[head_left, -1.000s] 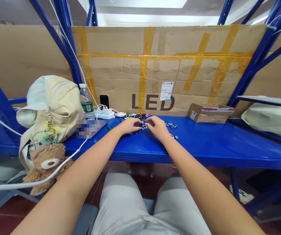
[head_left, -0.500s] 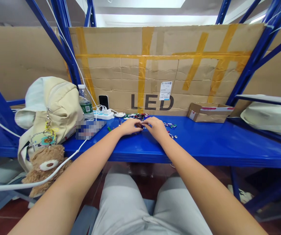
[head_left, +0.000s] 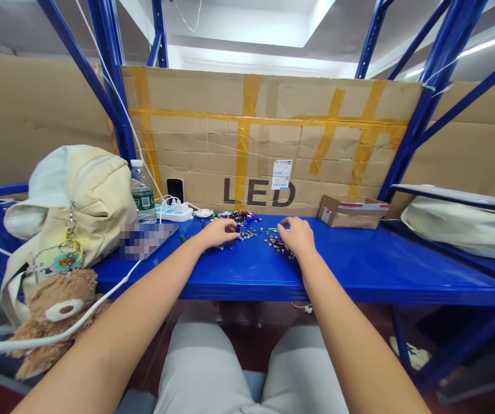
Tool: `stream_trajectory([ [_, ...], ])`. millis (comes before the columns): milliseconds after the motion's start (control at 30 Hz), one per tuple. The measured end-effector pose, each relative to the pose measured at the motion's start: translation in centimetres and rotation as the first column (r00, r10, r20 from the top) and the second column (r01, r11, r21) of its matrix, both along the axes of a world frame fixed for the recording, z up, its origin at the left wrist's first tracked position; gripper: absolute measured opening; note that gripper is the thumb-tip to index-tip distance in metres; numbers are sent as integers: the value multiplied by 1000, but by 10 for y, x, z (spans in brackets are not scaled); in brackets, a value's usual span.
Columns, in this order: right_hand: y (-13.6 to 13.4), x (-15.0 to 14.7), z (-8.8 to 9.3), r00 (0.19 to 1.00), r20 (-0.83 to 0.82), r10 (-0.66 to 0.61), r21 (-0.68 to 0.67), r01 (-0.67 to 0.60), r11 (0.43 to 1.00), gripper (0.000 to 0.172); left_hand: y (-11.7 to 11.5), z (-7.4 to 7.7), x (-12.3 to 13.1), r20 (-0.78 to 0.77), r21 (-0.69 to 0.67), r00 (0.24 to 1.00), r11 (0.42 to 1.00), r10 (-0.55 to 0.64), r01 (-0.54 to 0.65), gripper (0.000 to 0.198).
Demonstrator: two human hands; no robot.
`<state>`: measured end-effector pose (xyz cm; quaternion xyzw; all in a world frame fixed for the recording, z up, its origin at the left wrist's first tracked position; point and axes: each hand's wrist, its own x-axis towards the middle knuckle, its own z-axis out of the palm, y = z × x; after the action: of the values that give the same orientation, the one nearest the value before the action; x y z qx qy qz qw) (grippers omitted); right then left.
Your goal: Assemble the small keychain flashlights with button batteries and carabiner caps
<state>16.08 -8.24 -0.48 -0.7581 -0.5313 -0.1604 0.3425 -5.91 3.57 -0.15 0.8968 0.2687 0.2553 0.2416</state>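
Note:
My left hand (head_left: 220, 233) is closed on a small dark purple cylinder (head_left: 238, 228), which sticks up between thumb and fingers. Apart from it, my right hand (head_left: 298, 234) is curled over the right side of the table. At its fingertips lies a small teal piece (head_left: 272, 229); whether they grip it is hard to see. Small shiny round pieces (head_left: 250, 233) are scattered between the hands. Beneath my right hand is a cluster of dark reddish metallic parts (head_left: 281, 247). Behind my left hand sits a pile of colourful small metallic parts (head_left: 235, 217).
The blue table (head_left: 247, 276) is backed by a cardboard sheet (head_left: 204, 149). To the left are a cream backpack (head_left: 105, 190), a plush bear (head_left: 64, 305), a water bottle (head_left: 144, 198), a phone (head_left: 175, 188) and a power strip (head_left: 176, 213). An open cardboard box (head_left: 353, 214) stands right.
My hands, together before, are now apart, the right one having moved right. The purple cylinder now shows in my left hand. The scattered pieces between them have come into sight.

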Motion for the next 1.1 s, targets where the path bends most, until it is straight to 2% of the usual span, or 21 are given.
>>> stream_trajectory([
  [100,-2,11,-3,998,-45,-54,-254,41,966,23,1,-1,-1,2,24,1000,1000,-11,10,28],
  [200,0,8,-4,998,-37,-43,-331,28,943,24,4,-3,-2,-3,62,1000,998,-12,12,30],
  [433,8,12,-7,996,-83,-23,-348,-7,938,26,4,-3,-1,-31,115,999,992,-39,43,28],
  [767,12,14,-13,988,-93,126,-320,-149,936,23,-4,3,-2,-53,123,998,991,-40,46,22],
  [933,8,9,-11,985,-21,171,-279,-170,945,21,-2,1,-1,-48,140,997,988,-58,64,22],
  [1033,7,10,-11,983,2,184,-332,-173,927,18,0,-1,-1,-56,129,997,990,-51,58,25],
  [1100,6,9,-10,983,26,184,-312,-167,935,17,1,-2,-1,-60,133,997,990,-47,55,26],
])
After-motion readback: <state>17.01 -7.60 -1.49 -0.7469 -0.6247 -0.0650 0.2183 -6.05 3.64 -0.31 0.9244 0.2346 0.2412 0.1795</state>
